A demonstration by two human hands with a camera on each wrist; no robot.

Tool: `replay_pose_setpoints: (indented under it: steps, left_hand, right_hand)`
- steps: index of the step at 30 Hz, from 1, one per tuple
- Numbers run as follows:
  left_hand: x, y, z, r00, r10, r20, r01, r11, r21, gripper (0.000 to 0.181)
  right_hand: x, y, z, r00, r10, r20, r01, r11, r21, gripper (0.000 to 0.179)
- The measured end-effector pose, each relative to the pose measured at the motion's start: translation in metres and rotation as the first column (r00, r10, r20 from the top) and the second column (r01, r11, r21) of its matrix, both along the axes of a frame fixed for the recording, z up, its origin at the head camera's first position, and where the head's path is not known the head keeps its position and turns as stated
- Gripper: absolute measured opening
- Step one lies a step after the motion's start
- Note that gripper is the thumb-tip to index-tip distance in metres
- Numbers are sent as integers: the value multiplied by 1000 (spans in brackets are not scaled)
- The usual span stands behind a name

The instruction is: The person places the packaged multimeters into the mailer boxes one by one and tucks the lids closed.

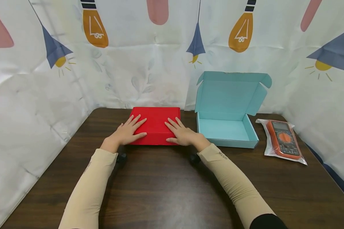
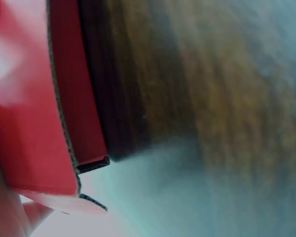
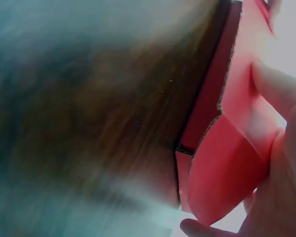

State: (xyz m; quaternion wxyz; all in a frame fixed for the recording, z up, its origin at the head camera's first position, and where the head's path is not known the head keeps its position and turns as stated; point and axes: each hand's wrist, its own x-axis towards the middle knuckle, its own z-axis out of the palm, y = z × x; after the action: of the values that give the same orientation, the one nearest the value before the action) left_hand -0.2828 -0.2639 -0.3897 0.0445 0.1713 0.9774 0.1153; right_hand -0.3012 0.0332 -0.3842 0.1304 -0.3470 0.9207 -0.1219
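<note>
Standing between red box [image 1: 155,124] and multimeter [image 1: 285,140]: turquoise box [image 1: 225,127].

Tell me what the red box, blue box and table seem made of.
Red box: seemingly corrugated cardboard, smooth; wrist views show a rough cut edge. Blue box: probably cardboard too, matte, judging by folded flaps. Table: wood or laminate, faintly shiny, showing dark grain.

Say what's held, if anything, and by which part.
Nothing looks held: left hand and right hand rest, spread, on top of the red box.
</note>
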Motion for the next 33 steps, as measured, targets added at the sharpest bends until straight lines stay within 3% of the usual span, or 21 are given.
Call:
replay_pose_setpoints:
  steps: [14,26,33]
  left_hand:
    - [3,-1,2,1000,14,11,-14,999,49,84]
    - [-3,2,0,1000,7,16,-7,999,46,84]
    - [-1,1,-1,1000,2,18,-3,999,47,83]
  right_hand:
    - [-4,-3,-2,999,-10,36,10,1000,-22,91]
    - [-2,3,-1,999,-25,46,28,998,-58,93]
    - [0,13,1,999,-6,47,11,996,-94,88]
